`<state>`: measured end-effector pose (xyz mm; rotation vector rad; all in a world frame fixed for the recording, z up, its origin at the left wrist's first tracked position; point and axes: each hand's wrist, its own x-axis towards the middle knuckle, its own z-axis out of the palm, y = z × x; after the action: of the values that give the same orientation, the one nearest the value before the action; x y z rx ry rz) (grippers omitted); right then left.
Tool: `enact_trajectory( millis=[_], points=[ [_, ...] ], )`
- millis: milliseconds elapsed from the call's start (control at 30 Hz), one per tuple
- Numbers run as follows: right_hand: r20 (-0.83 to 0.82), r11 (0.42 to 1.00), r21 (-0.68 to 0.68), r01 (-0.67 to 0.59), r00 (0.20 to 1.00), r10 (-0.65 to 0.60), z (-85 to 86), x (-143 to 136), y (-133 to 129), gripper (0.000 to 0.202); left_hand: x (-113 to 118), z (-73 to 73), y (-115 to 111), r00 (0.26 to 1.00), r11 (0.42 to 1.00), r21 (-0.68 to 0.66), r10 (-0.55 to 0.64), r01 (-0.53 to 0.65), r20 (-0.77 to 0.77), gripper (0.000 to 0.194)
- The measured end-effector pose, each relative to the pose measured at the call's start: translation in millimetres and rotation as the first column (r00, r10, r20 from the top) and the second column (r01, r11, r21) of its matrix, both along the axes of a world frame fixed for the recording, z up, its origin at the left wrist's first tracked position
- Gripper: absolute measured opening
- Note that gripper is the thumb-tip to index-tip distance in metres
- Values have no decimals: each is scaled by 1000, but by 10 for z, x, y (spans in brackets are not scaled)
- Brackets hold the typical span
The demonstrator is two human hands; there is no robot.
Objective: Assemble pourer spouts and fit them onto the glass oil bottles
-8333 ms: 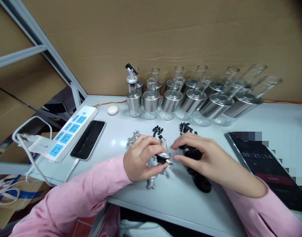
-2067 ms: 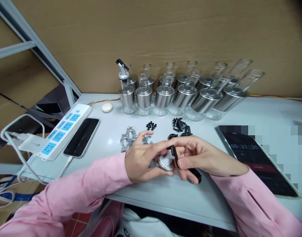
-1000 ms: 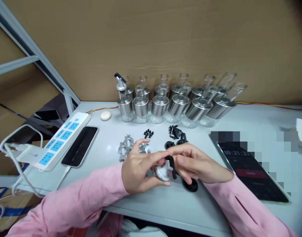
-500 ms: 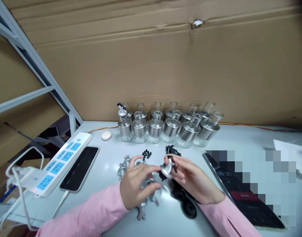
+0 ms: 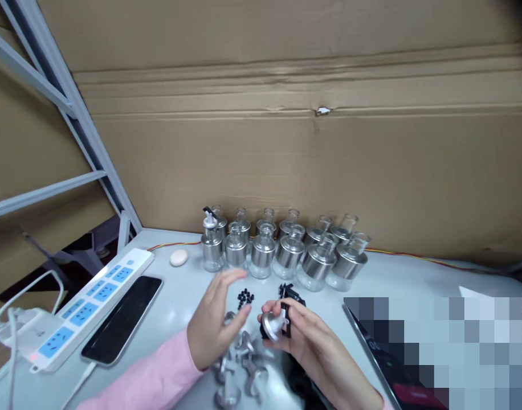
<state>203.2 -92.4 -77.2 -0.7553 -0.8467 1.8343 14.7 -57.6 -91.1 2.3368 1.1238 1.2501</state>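
My right hand is closed round a silver pourer top with a black flap. To its left, my left hand has its fingers apart and holds nothing, above several silver pourer parts on the table. Small black caps lie in a cluster between the hands, farther back. Behind my right hand is a pile of black pieces. Black round parts lie partly hidden under my right hand. One bottle at the left of the front row has a pourer on it.
Glass bottles with steel bands stand in two rows at the back. At left lie a white power strip, a charging phone and a white round object. A dark tablet is at right; cardboard rises behind.
My left hand has moved away from the pourer top and opened. My right hand has turned the pourer top a little. The view has tilted up, so the table sits lower.
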Motion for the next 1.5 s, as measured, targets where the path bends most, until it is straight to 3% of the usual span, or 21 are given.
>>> enact_trajectory(
  millis=[133,300,433,633,800,933,1033,1133,1233,1333,1500],
  points=[
    [8,1000,-1,-2,1000,2,-9,-21,6,28,-56,108,372,986,986,7,164,-164,-16,47],
    [30,999,-3,-35,999,36,-24,-19,7,29,15,68,716,973,985,-11,166,-170,-161,44],
    [31,1000,18,-18,999,17,-40,16,12,26,77,-19,809,944,978,62,211,-202,-253,34],
    [41,998,7,60,997,-60,26,64,24,23,63,-18,773,944,972,86,232,-218,-236,44],
    [39,993,19,113,993,-114,34,109,43,25,92,41,673,973,974,192,154,-120,-173,39],
    [-9,986,11,167,986,-167,-18,121,66,27,139,171,514,987,935,327,156,-135,-38,37],
    [-38,974,-4,228,973,-228,-39,112,90,31,195,311,322,988,931,334,123,-147,91,37],
    [-54,953,-54,297,953,-300,-41,120,116,34,260,431,91,981,972,212,60,-99,183,35],
    [-63,929,-100,356,930,-363,-33,165,137,38,314,451,-149,968,1000,0,-30,31,250,40],
    [-18,904,-54,425,904,-426,-19,215,155,40,352,342,-381,942,967,-188,-106,172,317,42],
    [57,846,57,530,845,-532,-4,210,183,40,403,114,-678,936,906,-384,-38,180,351,42]
  ],
)
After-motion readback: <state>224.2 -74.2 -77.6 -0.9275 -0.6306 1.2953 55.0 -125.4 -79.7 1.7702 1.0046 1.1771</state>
